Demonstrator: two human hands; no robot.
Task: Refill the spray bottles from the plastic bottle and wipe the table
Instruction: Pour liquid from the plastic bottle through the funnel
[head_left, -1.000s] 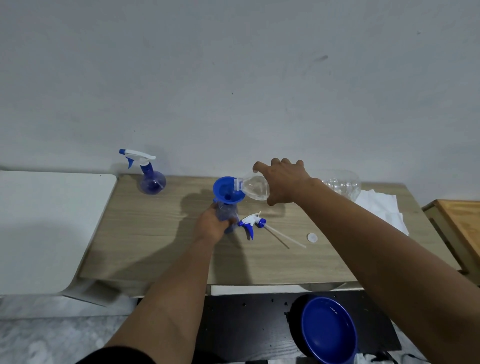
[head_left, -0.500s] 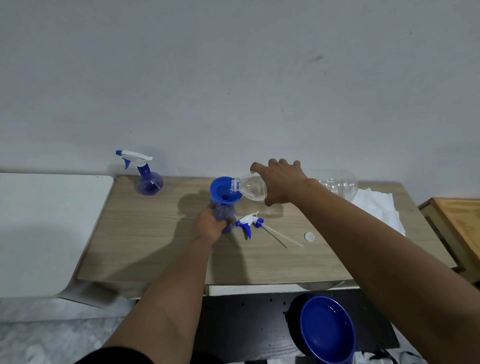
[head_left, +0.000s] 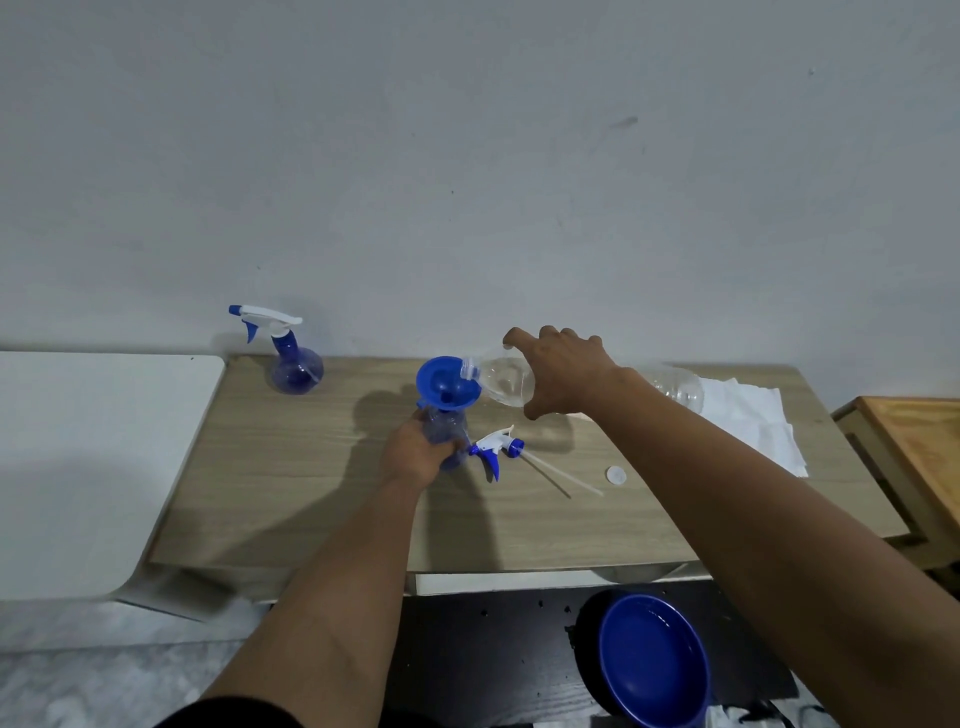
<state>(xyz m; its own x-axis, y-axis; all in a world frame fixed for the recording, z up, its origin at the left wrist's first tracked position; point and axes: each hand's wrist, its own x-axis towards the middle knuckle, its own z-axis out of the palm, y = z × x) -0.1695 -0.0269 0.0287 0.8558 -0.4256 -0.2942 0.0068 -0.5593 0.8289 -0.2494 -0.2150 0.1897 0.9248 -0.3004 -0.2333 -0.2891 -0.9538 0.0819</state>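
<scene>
Your right hand (head_left: 563, 371) stretched forward, gripping the clear bottle (head_left: 506, 382) on its side, mouth over the blue funnel (head_left: 444, 384), your left hand (head_left: 418, 452) wrapped round the spray bottle (head_left: 444, 428) mid-table (head_left: 311, 467)

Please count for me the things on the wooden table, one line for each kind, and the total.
Spray bottles: 2
Funnel: 1
Plastic bottle: 1
Loose spray head: 1
Cap: 1
White cloth: 1
Total: 7

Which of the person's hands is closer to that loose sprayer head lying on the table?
Left. The left hand sits right beside the sprayer head; the right hand is up behind it.
</scene>
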